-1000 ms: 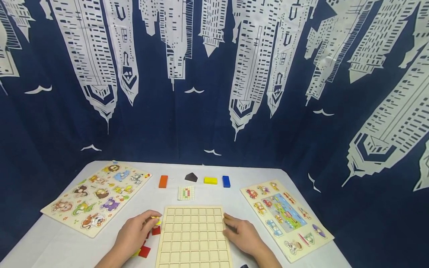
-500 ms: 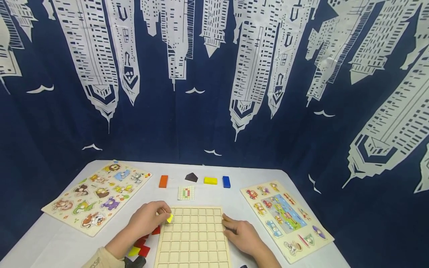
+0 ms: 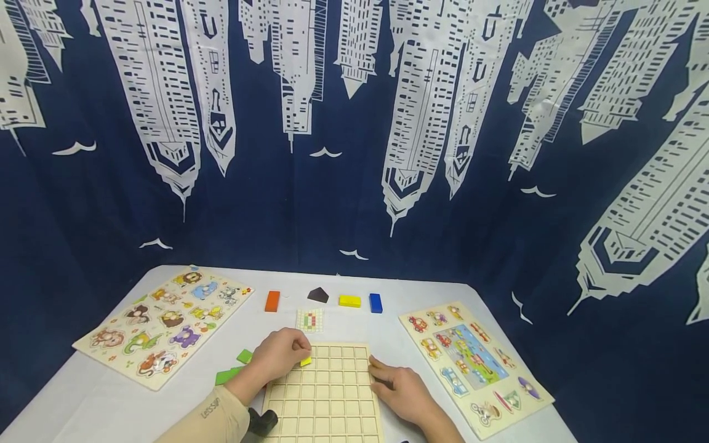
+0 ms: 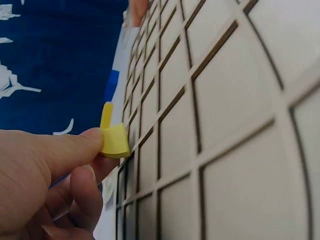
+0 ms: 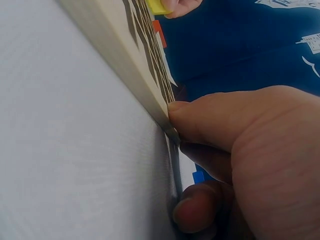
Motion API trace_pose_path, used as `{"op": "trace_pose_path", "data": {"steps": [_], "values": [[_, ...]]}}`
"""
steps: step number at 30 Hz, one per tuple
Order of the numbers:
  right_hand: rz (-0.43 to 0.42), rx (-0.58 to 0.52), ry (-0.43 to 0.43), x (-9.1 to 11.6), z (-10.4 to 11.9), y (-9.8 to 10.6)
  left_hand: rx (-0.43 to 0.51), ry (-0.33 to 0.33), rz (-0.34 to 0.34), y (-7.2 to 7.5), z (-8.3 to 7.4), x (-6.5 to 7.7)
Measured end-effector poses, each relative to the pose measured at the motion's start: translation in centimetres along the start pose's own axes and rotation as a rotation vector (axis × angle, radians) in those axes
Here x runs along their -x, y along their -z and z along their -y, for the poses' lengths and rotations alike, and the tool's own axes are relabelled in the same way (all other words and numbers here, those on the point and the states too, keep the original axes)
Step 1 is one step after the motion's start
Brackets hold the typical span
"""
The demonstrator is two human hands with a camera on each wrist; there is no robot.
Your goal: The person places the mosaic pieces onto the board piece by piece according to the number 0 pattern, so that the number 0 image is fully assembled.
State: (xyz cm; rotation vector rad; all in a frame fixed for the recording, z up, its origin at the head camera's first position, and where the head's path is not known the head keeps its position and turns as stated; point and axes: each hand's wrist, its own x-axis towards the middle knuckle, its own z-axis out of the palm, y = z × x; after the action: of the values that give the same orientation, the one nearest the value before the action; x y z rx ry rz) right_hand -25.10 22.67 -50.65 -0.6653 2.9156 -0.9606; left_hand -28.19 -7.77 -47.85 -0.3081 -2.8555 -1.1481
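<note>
My left hand (image 3: pixel 282 354) pinches a small yellow square tile (image 4: pixel 115 141) between thumb and fingers. It holds the tile over the far left part of a pale wooden grid board (image 3: pixel 331 407), close above its squares. In the left wrist view the tile is tilted. My right hand (image 3: pixel 404 391) is at the board's right edge near the far corner. The right wrist view has its thumb and index finger gripping that edge, the other fingers curled below. Green tiles (image 3: pixel 227 376) lie left of the board, partly hidden by my left forearm.
Behind the board lies a small pattern card (image 3: pixel 310 320). Farther back are an orange block (image 3: pixel 272 301), a dark pentagon (image 3: pixel 318 295), a yellow block (image 3: pixel 349 301) and a blue block (image 3: pixel 376 303). An animal puzzle (image 3: pixel 124 319) lies left, a vehicle puzzle (image 3: pixel 482 403) right.
My left hand has picked up the yellow tile from beside the board and carried it right, over the grid. Green tiles have come into view at the left. The right hand stays at the edge.
</note>
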Motion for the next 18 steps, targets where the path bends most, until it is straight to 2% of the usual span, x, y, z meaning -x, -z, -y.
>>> {"op": "trace_pose_path", "data": {"steps": [4, 7, 18], "values": [[-0.001, 0.004, 0.001, 0.0, -0.1, 0.1, -0.023, -0.031, -0.009, -0.9, -0.3, -0.2], [0.002, 0.002, -0.001, 0.0, -0.1, 0.1, -0.048, -0.027, -0.018, -1.3, -0.5, -0.2], [0.006, -0.001, -0.01, 0.2, 0.0, 0.1, -0.099, -0.024, -0.012, -1.3, -0.9, 0.0]]}}
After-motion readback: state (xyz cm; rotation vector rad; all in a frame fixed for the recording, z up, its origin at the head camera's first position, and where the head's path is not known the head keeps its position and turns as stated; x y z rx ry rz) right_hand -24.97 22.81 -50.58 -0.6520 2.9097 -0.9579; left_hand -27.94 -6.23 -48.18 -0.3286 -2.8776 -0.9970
